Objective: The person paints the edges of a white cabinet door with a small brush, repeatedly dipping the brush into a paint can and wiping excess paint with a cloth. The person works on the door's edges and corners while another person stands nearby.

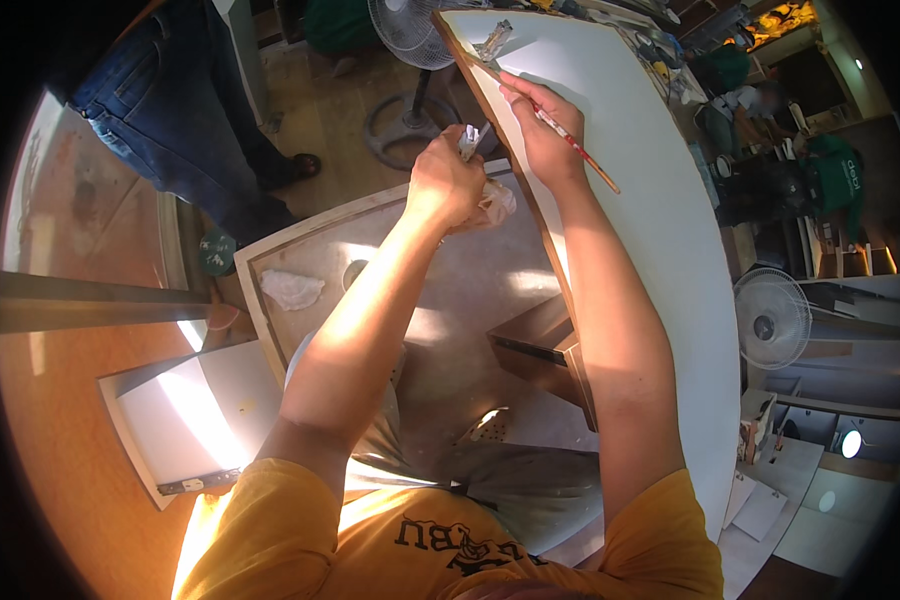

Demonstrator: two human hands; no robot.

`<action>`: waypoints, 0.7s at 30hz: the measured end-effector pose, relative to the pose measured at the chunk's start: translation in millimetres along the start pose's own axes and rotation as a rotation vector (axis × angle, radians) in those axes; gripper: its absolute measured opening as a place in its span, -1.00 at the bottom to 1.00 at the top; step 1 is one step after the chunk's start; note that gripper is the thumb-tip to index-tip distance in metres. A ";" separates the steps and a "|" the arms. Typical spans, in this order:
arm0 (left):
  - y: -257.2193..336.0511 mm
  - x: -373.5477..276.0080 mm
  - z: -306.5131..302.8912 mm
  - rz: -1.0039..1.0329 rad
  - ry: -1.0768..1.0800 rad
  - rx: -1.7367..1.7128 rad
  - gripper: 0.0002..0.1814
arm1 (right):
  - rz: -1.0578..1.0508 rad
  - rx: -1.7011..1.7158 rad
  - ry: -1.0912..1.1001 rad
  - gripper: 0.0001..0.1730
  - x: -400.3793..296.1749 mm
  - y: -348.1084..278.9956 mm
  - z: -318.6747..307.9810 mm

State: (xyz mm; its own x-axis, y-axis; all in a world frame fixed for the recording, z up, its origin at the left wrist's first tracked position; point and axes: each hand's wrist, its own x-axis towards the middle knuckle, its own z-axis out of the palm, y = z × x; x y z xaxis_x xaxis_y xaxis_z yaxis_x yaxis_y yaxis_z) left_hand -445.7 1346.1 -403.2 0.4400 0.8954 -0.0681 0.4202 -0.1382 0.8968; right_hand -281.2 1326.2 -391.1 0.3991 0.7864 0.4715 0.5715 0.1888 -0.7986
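A thin paintbrush [574, 144] with a red, paint-spotted handle is in my right hand [553, 127], its front end pointing to the brown edge [516, 161] of a white panel [645, 225]. My right hand is over the panel near that edge. To its left, my left hand [448, 180] is closed around a crumpled cloth or paper [495, 204] and a small whitish item [469, 140], whose kind I cannot tell. A crumpled silvery piece [495, 39] lies on the panel's far end. The brush tip is too small to make out.
Below my arms is a wood-framed board [322, 217] with a white rag [292, 289] and a partly hidden round container [354, 274]. A brown box [536, 334] stands under the panel. A pedestal fan [412, 124] and a person in jeans [187, 97] are ahead; co-workers [836, 176] are at right.
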 end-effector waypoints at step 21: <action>-1.5 -0.5 -1.4 0.024 0.008 -0.011 -0.45 | 0.004 -0.036 -0.016 -0.72 -15.8 -9.4 -10.8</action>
State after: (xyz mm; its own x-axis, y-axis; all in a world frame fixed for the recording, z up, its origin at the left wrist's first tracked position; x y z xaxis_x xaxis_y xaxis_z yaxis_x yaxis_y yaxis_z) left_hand -447.6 1346.5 -404.0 0.4432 0.8954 -0.0431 0.4008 -0.1550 0.9029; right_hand -285.2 1305.6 -387.0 0.3898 0.7965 0.4622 0.5958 0.1646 -0.7861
